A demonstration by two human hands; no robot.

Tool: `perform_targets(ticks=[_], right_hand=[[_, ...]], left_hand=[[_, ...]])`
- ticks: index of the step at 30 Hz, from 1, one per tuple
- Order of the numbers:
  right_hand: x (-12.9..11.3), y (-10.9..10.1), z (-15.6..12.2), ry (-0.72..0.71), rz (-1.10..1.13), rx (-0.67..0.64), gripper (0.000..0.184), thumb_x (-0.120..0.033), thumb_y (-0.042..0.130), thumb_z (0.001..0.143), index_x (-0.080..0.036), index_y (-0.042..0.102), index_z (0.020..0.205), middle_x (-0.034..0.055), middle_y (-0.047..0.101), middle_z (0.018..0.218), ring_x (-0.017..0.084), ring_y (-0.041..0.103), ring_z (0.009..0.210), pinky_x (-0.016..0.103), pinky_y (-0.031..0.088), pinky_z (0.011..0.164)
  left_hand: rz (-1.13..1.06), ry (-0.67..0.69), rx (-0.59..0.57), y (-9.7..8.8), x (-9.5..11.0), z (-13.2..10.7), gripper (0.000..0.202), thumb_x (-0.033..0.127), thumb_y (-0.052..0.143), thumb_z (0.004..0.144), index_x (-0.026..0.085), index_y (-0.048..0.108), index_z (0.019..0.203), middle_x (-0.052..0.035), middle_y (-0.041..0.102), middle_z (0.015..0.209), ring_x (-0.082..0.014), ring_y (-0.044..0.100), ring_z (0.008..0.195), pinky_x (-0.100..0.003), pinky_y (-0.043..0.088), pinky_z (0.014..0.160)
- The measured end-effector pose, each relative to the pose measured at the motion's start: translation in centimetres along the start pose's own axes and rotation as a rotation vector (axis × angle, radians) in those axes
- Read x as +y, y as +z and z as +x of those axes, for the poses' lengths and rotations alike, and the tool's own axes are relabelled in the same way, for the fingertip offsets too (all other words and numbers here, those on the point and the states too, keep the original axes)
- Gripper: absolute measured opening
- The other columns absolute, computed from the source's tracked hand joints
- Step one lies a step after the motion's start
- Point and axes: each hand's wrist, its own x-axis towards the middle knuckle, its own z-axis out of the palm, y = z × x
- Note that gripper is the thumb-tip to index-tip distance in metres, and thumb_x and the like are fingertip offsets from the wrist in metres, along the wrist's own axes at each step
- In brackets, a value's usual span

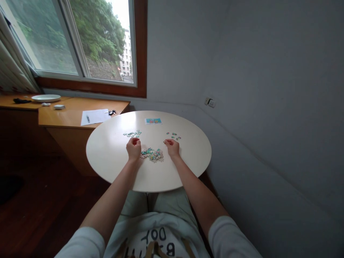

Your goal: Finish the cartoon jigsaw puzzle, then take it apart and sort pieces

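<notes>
A round cream table (113,157) stands in front of me. A heap of small jigsaw pieces (153,154) lies on it between my hands. My left hand (133,148) rests at the heap's left edge with its fingers curled into a fist; what it holds, if anything, is hidden. My right hand (172,147) sits to the right of the heap, fingers pinched together at a tiny piece. A joined row of pieces (132,134) lies beyond my left hand. A few loose pieces (173,136) lie beyond my right hand. A small colour reference picture (153,121) lies at the far edge.
A wooden desk (67,114) to the left carries a sheet of paper with a pen (94,116), keys (111,112) and a white plate (46,98). A window is above it. Grey walls close in at the right, with a socket (210,102).
</notes>
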Motion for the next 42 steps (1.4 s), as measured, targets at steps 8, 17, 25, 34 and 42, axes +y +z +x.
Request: perform_targets(ticks=[8, 17, 25, 34, 42], right_hand=[[2.2, -7.1, 3.6, 0.081, -0.262, 0.087, 0.016, -0.023, 0.057, 0.069, -0.014, 0.068, 0.074, 0.007, 0.071, 0.075, 0.017, 0.065, 0.071, 0.029, 0.049, 0.071], [2.1, -6.3, 5.3, 0.227, -0.482, 0.085, 0.007, -0.021, 0.063, 0.065, -0.016, 0.068, 0.066, 0.0072, 0.07, 0.073, 0.017, 0.064, 0.072, 0.027, 0.047, 0.069], [1.6, -6.1, 6.7, 0.351, -0.572, 0.089, 0.007, -0.015, 0.07, 0.056, -0.015, 0.064, 0.06, 0.0085, 0.068, 0.071, 0.02, 0.062, 0.07, 0.028, 0.047, 0.063], [0.3, -5.3, 4.6, 0.234, -0.485, 0.155, 0.012, -0.019, 0.06, 0.068, -0.016, 0.065, 0.078, 0.0064, 0.067, 0.076, 0.016, 0.06, 0.066, 0.026, 0.045, 0.063], [-1.2, -2.6, -0.9, -0.178, -0.314, -0.091, 0.015, -0.026, 0.056, 0.075, -0.018, 0.067, 0.08, 0.0034, 0.064, 0.079, 0.015, 0.056, 0.072, 0.028, 0.046, 0.072]], left_hand=[[-0.033, -0.028, 0.005, -0.1, 1.0, -0.4, 0.01, 0.02, 0.045, 0.068, 0.019, 0.055, 0.07, -0.0008, 0.058, 0.067, -0.0149, 0.056, 0.067, -0.026, 0.046, 0.067], [-0.036, -0.036, 0.003, 0.0, 0.8, -0.5, 0.009, 0.02, 0.046, 0.068, 0.018, 0.055, 0.07, -0.0002, 0.057, 0.065, -0.0142, 0.055, 0.065, -0.025, 0.044, 0.065], [-0.047, -0.033, 0.018, 0.2, 0.7, -0.6, 0.008, 0.019, 0.047, 0.067, 0.017, 0.055, 0.068, 0.0002, 0.056, 0.063, -0.0138, 0.054, 0.063, -0.025, 0.043, 0.063], [0.037, -0.053, -0.015, 0.1, 0.5, -0.4, 0.011, 0.021, 0.047, 0.069, 0.018, 0.057, 0.07, -0.0012, 0.06, 0.067, -0.0151, 0.056, 0.066, -0.025, 0.043, 0.065], [0.279, -0.079, -0.235, 0.4, -0.2, -0.4, 0.013, 0.017, 0.049, 0.068, 0.019, 0.061, 0.072, -0.005, 0.066, 0.076, -0.0201, 0.059, 0.077, -0.031, 0.042, 0.073]])
